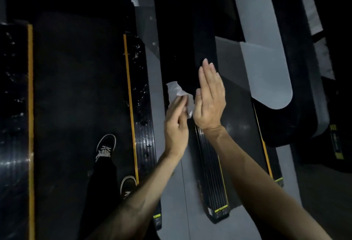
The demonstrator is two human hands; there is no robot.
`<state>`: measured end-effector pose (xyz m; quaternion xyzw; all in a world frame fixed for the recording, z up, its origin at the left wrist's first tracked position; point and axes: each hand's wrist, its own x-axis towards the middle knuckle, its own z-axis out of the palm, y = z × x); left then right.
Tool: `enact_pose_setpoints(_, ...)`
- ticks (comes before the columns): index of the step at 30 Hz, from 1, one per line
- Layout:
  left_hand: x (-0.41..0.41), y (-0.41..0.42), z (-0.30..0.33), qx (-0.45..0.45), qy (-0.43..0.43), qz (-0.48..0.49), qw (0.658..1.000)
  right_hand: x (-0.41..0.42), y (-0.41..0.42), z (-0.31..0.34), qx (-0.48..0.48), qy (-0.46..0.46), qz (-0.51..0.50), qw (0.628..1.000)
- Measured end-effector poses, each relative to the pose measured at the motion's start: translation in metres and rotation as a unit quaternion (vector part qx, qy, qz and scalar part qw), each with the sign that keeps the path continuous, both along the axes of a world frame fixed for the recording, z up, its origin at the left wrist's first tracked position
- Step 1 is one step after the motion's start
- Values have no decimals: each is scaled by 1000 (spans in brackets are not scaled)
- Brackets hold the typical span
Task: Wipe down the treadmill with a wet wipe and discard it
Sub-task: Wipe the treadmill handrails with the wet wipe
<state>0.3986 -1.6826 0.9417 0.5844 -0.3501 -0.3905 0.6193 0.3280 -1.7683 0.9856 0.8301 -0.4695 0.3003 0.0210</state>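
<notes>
A crumpled white wet wipe (177, 91) is pinched in the fingers of my left hand (176, 123), held up in front of a dark upright part of the treadmill (179, 49). Beside it, my right hand (210, 98) is raised flat with straight fingers close together, its palm turned toward the wipe and its thumb edge almost touching it. Below lies the treadmill's black belt (76, 106), edged by yellow lines. Its right side rail (140, 91) shows wet spots.
My two dark sneakers (105, 148) stand on the belt near the right rail. A second treadmill deck (238, 135) lies to the right, with a grey floor strip (177, 182) between the machines. A grey curved frame arm (266, 58) rises at right.
</notes>
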Motion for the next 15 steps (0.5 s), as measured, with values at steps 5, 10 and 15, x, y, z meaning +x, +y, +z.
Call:
enact_pose_setpoints(5,5,6,-4,-52,-122,-17,991,-3,-1,-4,-21,19,11,1000)
enact_pose_setpoints(10,6,-16,-3,-68,-148,-18,986,-4,-4,-6,-27,23,18,999)
enact_pose_setpoints(15,-8,-5,-19,-6,8,-98,995,-6,-4,-6,-29,34,12,999)
